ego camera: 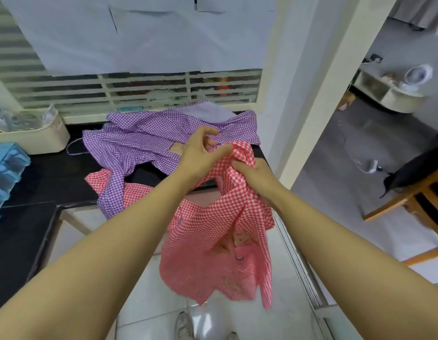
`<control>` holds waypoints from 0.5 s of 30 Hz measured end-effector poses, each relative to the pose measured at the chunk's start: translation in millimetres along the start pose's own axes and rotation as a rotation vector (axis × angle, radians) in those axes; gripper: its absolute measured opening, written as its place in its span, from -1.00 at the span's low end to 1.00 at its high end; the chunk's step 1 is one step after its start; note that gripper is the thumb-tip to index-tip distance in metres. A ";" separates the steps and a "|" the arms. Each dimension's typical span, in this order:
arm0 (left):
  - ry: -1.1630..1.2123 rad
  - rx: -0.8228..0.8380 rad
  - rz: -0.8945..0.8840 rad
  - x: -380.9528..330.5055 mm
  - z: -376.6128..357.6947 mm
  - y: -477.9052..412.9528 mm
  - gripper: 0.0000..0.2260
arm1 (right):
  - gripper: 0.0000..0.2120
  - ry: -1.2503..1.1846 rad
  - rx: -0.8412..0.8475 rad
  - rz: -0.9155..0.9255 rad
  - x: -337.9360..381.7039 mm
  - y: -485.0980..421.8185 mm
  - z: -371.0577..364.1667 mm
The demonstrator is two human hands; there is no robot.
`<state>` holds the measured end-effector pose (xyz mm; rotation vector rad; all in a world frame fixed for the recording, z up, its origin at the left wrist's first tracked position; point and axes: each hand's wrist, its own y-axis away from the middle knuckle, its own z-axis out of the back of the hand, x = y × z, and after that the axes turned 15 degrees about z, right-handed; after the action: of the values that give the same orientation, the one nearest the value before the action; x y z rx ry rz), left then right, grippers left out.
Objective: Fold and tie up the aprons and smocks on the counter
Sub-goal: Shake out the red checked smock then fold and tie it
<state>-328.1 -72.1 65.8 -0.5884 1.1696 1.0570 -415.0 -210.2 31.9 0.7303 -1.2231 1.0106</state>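
Note:
A red-and-white checked smock (pixel 213 241) hangs in the air in front of the black counter (pixel 46 177), its lower part drooping over the floor. My right hand (pixel 254 177) grips its bunched top edge. My left hand (pixel 200 153) is just beside it, thumb and fingers pinching the same top edge. A purple-and-white checked smock (pixel 144 141) lies crumpled on the counter behind my hands. Under it a second red checked piece (pixel 132 190) shows at the counter's front edge.
A cream basket (pixel 38 136) with clear plastic stands at the counter's back left, a blue plastic drawer unit (pixel 4 173) at the far left. A louvred window runs behind. At right a doorway shows a wooden chair (pixel 414 197) with dark cloth.

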 end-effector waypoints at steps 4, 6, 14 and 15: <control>-0.094 -0.128 0.238 33.4 21.4 -15.2 -0.84 | -0.64 -0.406 0.003 -0.134 5.8 -5.2 4.0; -0.232 -0.060 0.426 51.3 24.2 -13.9 -0.83 | -0.58 -0.557 -0.025 -0.215 11.8 -7.8 6.1; -0.178 0.647 0.380 58.6 -10.9 3.2 -0.62 | -0.71 -0.779 -0.085 -0.272 21.2 -4.8 14.7; -0.175 0.661 0.368 59.1 -16.3 1.6 -0.66 | -0.70 -0.778 -0.099 -0.264 20.4 -5.1 16.6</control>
<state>-335.5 -64.1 5.4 0.2413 1.4038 0.9235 -416.5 -222.4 55.7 1.2299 -1.7605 0.4353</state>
